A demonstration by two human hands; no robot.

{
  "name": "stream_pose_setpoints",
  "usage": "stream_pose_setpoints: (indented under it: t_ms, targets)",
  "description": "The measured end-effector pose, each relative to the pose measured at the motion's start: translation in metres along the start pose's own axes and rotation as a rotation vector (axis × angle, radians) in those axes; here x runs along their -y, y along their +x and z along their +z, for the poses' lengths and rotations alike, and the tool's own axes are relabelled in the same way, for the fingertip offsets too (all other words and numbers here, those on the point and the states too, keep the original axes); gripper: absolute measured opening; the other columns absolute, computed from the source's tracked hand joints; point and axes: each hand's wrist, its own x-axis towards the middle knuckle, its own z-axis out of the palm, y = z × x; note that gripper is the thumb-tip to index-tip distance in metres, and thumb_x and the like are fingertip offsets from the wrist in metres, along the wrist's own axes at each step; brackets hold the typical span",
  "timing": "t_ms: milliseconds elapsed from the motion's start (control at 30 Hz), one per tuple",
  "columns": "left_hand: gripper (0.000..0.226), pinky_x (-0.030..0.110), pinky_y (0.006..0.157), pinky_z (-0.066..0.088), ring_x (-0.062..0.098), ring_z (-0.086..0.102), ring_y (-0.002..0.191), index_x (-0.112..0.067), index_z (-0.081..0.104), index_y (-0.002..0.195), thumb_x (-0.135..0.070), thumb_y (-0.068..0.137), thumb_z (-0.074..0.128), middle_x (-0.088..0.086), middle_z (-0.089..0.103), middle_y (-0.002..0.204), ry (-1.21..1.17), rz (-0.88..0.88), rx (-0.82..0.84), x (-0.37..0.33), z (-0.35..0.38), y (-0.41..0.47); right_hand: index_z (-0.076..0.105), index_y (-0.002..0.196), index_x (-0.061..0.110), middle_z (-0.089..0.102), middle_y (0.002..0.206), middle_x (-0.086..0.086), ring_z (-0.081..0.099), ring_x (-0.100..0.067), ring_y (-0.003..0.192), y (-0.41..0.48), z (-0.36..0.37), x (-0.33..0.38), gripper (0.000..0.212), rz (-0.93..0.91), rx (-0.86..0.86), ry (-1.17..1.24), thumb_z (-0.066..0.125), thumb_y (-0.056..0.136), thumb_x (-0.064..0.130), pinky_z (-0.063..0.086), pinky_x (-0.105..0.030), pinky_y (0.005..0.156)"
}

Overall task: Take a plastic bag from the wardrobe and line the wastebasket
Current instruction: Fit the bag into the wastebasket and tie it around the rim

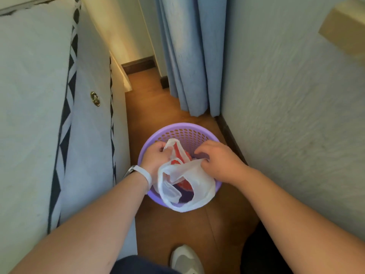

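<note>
A round purple wastebasket with a perforated wall stands on the wooden floor between a bed and a wall. A white plastic bag with red print hangs into it, and its near part drapes over the near rim. My left hand, with a white wristband, grips the bag's handle at the left rim. My right hand pinches the bag's edge at the right side of the basket. The basket's bottom is hidden by the bag.
A white mattress with black diamond trim fills the left side. A textured white wall closes the right. Blue curtains hang beyond the basket. My white shoe stands on the floor below the basket.
</note>
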Motion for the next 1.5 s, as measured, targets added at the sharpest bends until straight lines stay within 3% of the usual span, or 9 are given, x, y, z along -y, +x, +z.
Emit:
stream_pose_setpoints:
  t_ms: [233,367,600,833,933,1100,1233,1333,1500]
  targets:
    - [0.020,0.049,0.083,0.057,0.032,0.071,0.082,-0.017,0.068,0.080,-0.027,0.093,0.056,0.011,0.074,0.084,-0.114,0.014,-0.033,-0.017,-0.009,-0.018,0.043,0.135,0.042,0.053,0.130,0.015,0.049,-0.006,0.119,-0.027,0.005,0.038,0.065,-0.061,0.144,0.198,0.065,0.077,0.061,0.046,-0.036,0.100]
    - [0.021,0.052,0.086,0.057,0.032,0.071,0.086,-0.027,0.070,0.076,-0.030,0.091,0.056,0.007,0.074,0.085,-0.138,0.049,-0.006,-0.027,-0.010,-0.029,0.035,0.140,0.048,0.050,0.136,0.011,0.054,-0.014,0.113,-0.032,0.012,0.058,0.064,-0.095,0.067,0.166,0.066,0.085,0.046,0.050,-0.036,0.091]
    - [0.023,0.051,0.088,0.056,0.027,0.072,0.088,-0.026,0.073,0.079,-0.027,0.095,0.056,0.004,0.075,0.086,-0.172,0.073,-0.002,-0.033,-0.013,-0.038,0.067,0.109,0.030,0.061,0.097,0.011,0.059,-0.014,0.087,-0.031,0.016,0.049,0.016,-0.036,0.052,0.105,0.057,0.095,0.030,0.054,-0.036,0.081]
    - [0.020,0.041,0.073,0.057,0.028,0.070,0.084,-0.028,0.072,0.082,-0.031,0.095,0.056,0.003,0.074,0.081,-0.195,0.119,-0.103,-0.038,-0.018,-0.034,0.046,0.133,0.024,0.046,0.122,-0.002,0.046,-0.024,0.113,-0.029,0.011,0.041,0.047,0.024,0.058,-0.152,0.060,0.090,0.036,0.043,-0.039,0.099]
    - [0.018,0.042,0.073,0.058,0.027,0.069,0.086,-0.028,0.070,0.087,-0.033,0.095,0.055,0.004,0.072,0.085,-0.193,0.130,-0.158,-0.036,-0.020,-0.031,0.049,0.129,0.019,0.052,0.122,-0.007,0.051,-0.029,0.112,-0.028,0.007,0.037,0.043,0.100,0.111,-0.244,0.060,0.090,0.032,0.046,-0.041,0.092]
    - [0.019,0.033,0.067,0.053,0.022,0.067,0.085,-0.024,0.067,0.094,-0.032,0.098,0.050,0.004,0.070,0.089,-0.175,0.152,-0.245,-0.034,-0.020,-0.027,0.059,0.106,0.022,0.058,0.107,-0.003,0.060,-0.026,0.097,-0.036,-0.002,0.025,0.016,0.070,0.190,-0.190,0.059,0.090,0.024,0.048,-0.035,0.072]
    - [0.019,0.032,0.068,0.052,0.022,0.066,0.086,-0.024,0.066,0.096,-0.032,0.099,0.049,0.004,0.069,0.092,-0.154,0.141,-0.266,-0.031,-0.020,-0.025,0.058,0.115,0.024,0.051,0.108,0.002,0.056,-0.021,0.093,-0.043,-0.009,0.019,0.037,0.100,0.230,-0.191,0.067,0.083,0.041,0.053,-0.040,0.081]
    - [0.019,0.031,0.067,0.052,0.022,0.066,0.087,-0.022,0.066,0.097,-0.031,0.099,0.049,0.004,0.069,0.092,-0.163,0.136,-0.283,-0.031,-0.021,-0.026,0.064,0.101,0.021,0.060,0.100,0.000,0.060,-0.020,0.084,-0.047,-0.006,0.018,0.015,0.103,0.225,-0.247,0.064,0.087,0.025,0.057,-0.039,0.077]
    - [0.020,0.030,0.064,0.051,0.022,0.064,0.083,-0.020,0.065,0.093,-0.031,0.098,0.049,0.007,0.068,0.089,-0.112,0.156,-0.293,-0.026,-0.021,-0.028,0.063,0.087,0.016,0.064,0.079,0.000,0.061,-0.021,0.075,-0.041,-0.011,0.001,0.004,0.268,-0.034,0.139,0.061,0.087,0.019,0.051,-0.036,0.069]
